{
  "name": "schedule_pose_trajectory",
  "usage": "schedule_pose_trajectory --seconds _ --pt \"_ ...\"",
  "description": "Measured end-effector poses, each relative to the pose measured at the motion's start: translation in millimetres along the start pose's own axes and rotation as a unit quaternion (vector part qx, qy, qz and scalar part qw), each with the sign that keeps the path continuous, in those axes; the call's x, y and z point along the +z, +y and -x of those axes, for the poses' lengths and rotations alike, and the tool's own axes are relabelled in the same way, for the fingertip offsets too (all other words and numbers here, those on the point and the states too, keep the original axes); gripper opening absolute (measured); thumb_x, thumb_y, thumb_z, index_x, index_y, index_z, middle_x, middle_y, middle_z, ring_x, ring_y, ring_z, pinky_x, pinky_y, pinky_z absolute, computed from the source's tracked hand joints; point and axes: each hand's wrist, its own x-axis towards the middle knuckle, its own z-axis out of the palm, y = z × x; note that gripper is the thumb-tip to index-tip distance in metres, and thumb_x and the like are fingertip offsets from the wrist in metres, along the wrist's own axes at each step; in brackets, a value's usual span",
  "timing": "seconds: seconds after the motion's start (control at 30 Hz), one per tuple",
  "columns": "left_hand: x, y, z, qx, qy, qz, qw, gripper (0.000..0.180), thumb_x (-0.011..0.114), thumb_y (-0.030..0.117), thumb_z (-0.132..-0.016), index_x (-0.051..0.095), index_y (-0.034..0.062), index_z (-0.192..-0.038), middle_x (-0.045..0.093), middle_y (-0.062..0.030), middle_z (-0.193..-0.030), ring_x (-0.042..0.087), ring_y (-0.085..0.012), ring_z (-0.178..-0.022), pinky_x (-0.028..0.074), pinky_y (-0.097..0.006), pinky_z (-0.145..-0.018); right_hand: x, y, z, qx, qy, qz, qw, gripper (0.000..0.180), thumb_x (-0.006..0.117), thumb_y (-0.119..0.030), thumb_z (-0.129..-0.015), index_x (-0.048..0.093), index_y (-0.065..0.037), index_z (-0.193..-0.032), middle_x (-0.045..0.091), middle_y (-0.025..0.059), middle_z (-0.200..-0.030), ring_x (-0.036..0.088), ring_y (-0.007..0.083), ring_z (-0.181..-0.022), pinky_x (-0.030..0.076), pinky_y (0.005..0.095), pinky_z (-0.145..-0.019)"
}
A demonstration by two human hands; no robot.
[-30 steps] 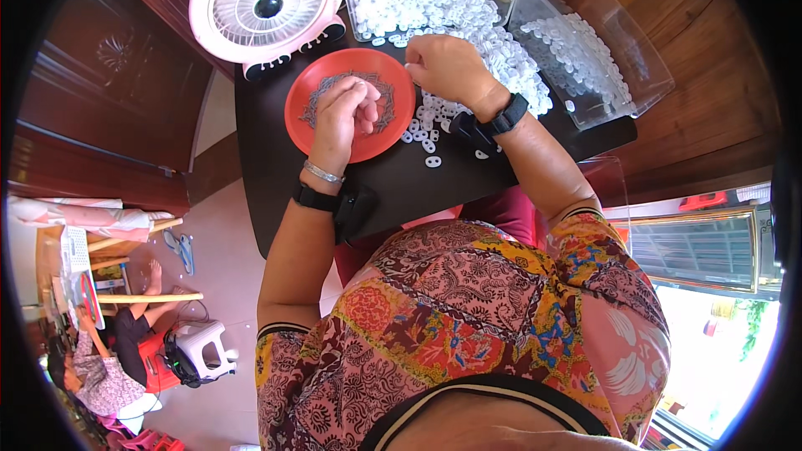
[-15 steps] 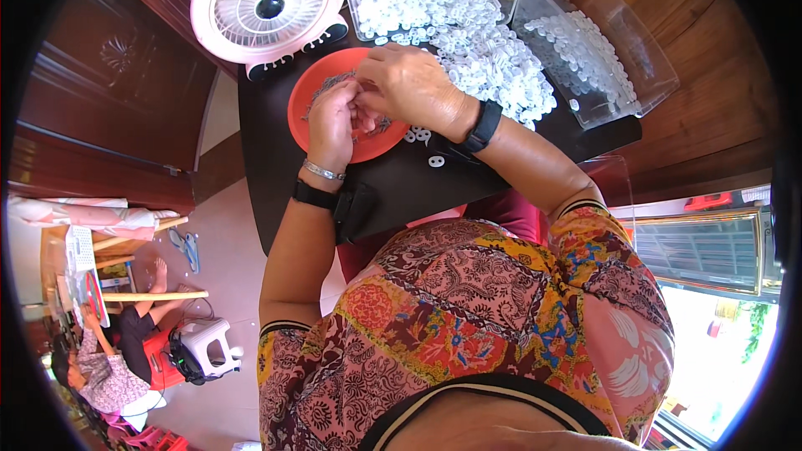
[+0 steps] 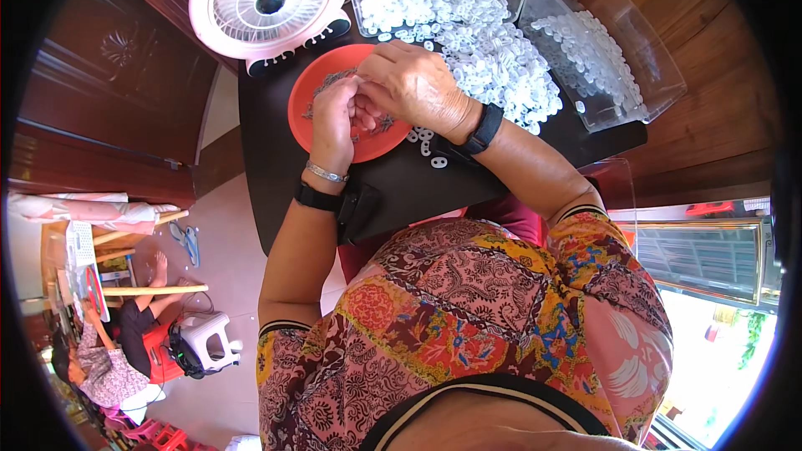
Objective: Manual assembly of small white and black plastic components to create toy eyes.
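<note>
A round red plate (image 3: 311, 104) lies flat on the dark table, holding small dark metal bits (image 3: 327, 82). Loose white plastic rings (image 3: 493, 58) lie heaped just right of it, spreading far.

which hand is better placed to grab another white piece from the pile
Right, probably. The right hand sits over the red plate edge nearest the white pieces, which lie on its side. The left hand is farther away, across the plate.

Dark carved wooden panelling (image 3: 100, 75) rises on my left, and warm wooden boards (image 3: 718, 117) run along my right. Below lies a pale tiled floor (image 3: 221, 284) with a small white stool (image 3: 205, 336). Bright daylight pours through a barred window (image 3: 710, 263) at my right.
</note>
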Motion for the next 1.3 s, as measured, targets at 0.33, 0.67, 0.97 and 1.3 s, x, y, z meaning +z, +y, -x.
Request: schedule_pose_trajectory --seconds 0.33,0.67,0.97,1.3 --pt "3 -2 1 0.043 0.026 -0.1 0.994 0.029 0.042 0.022 -0.093 0.061 0.0 -0.09 0.061 -0.0055 -0.07 0.053 -0.0103 -0.053 0.042 -0.021 -0.05 -1 6 5 0.016 -0.049 -0.045 0.998 0.014 0.066 -0.012 -0.071 0.062 -0.007 -0.084 0.059 0.0073 -0.08 0.061 0.0267 -0.075 0.051 0.0339 -0.065" --pt "8 5 3 0.082 0.05 -0.071 0.993 0.021 0.047 0.016 -0.091 0.056 0.001 -0.08 0.056 -0.0036 -0.066 0.05 -0.0074 -0.054 0.039 -0.02 -0.047 13 19 13 0.295 -0.092 -0.449 0.838 0.015 0.063 -0.014 -0.084 0.066 0.001 -0.086 0.067 0.007 -0.074 0.06 0.009 -0.068 0.049 0.0253 -0.065" --pt "4 8 2 0.056 0.003 -0.12 0.991 0.022 0.045 0.019 -0.092 0.056 0.0037 -0.081 0.057 -0.0053 -0.067 0.05 -0.0095 -0.054 0.04 -0.021 -0.052 2 21 8 0.292 -0.153 -0.416 0.847 0.012 0.063 -0.01 -0.086 0.064 0.002 -0.087 0.064 0.0021 -0.077 0.057 0.0069 -0.072 0.049 0.0232 -0.068" --pt "-6 14 1 0.094 0.096 -0.009 0.991 0.018 0.052 0.015 -0.086 0.058 0.0036 -0.075 0.056 -0.004 -0.062 0.05 -0.0091 -0.05 0.038 -0.02 -0.047 -6 25 9 0.115 -0.276 -0.195 0.934 0.015 0.067 -0.013 -0.076 0.067 -0.004 -0.087 0.064 0.0092 -0.08 0.063 0.0232 -0.073 0.05 0.032 -0.068"
